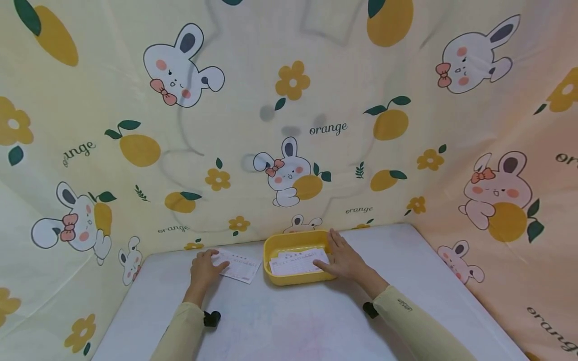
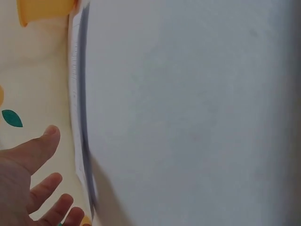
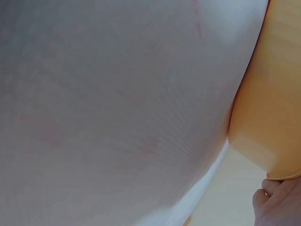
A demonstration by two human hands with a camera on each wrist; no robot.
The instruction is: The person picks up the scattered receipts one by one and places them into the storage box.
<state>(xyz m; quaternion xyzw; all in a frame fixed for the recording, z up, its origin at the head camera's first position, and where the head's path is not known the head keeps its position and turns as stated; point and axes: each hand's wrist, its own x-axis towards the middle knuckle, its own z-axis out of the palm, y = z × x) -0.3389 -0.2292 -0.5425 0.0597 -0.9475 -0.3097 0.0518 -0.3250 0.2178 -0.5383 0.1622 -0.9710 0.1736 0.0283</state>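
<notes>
My left hand (image 1: pixel 206 268) is at the left end of a few printed paper slips (image 1: pixel 241 265) lying on the table. Its thumb reaches over their near left corner. In the left wrist view, the slips (image 2: pixel 75 84) show edge-on, and the fingers (image 2: pixel 47 141) are spread apart. A yellow plastic basket (image 1: pixel 293 279) stands to the right, holding more printed slips (image 1: pixel 295 263). Against the basket's right end rests my right hand (image 1: pixel 345 258), fingers extended along the rim and thumb over the slips inside. From the right wrist, the basket's outer wall (image 3: pixel 268 94) hides part of that hand.
The white tabletop (image 1: pixel 289 321) runs back to a patterned cloth wall (image 1: pixel 253 210) right behind the basket. More patterned cloth (image 1: pixel 496 271) hangs along the right side.
</notes>
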